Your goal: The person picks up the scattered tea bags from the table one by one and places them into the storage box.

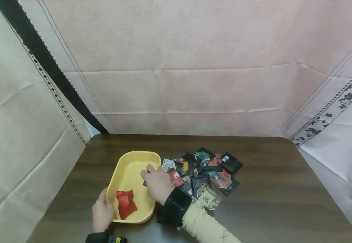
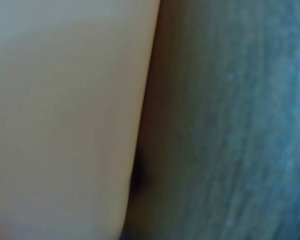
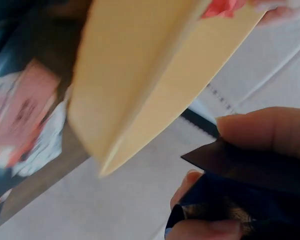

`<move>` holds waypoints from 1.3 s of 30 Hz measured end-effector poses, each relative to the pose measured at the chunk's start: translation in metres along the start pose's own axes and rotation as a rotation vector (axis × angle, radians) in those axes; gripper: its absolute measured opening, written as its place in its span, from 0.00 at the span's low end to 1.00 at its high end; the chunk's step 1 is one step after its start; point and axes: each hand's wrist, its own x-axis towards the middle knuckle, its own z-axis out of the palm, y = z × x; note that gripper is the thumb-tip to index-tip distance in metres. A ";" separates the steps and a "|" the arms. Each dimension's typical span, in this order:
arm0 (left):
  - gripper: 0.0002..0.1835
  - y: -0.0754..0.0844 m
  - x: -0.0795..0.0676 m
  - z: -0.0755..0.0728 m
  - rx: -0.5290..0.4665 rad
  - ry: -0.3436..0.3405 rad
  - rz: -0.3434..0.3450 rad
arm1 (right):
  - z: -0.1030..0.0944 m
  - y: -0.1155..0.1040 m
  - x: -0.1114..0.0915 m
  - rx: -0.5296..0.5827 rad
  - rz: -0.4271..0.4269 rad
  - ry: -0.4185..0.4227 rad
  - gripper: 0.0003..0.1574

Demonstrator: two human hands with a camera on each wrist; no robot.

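Left hand [image 1: 102, 212] grips the near-left rim of a yellow tray [image 1: 133, 175], whose long axis runs away from the person; a shiny red piece [image 1: 126, 204] lies inside, just right of that hand. Right hand [image 1: 157, 185], over the tray's right side, pinches a dark packet [image 3: 260, 172] between thumb and fingers; a pointed corner juts past the fingertips, its long axis hidden. Right of this hand, packets [image 1: 204, 165] heap on a brown wood-grain table [image 1: 270, 195]. Beyond both hands hangs pale cloth [image 1: 209, 67].
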 end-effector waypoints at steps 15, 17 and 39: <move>0.22 0.002 0.002 0.001 0.000 -0.024 -0.049 | 0.020 -0.039 0.004 0.039 -0.092 -0.052 0.32; 0.22 0.002 0.001 0.001 0.004 -0.015 -0.035 | 0.023 -0.039 0.003 0.074 -0.106 -0.054 0.35; 0.23 -0.001 0.003 0.000 0.016 -0.006 -0.001 | 0.020 0.013 -0.009 0.098 -0.003 0.019 0.50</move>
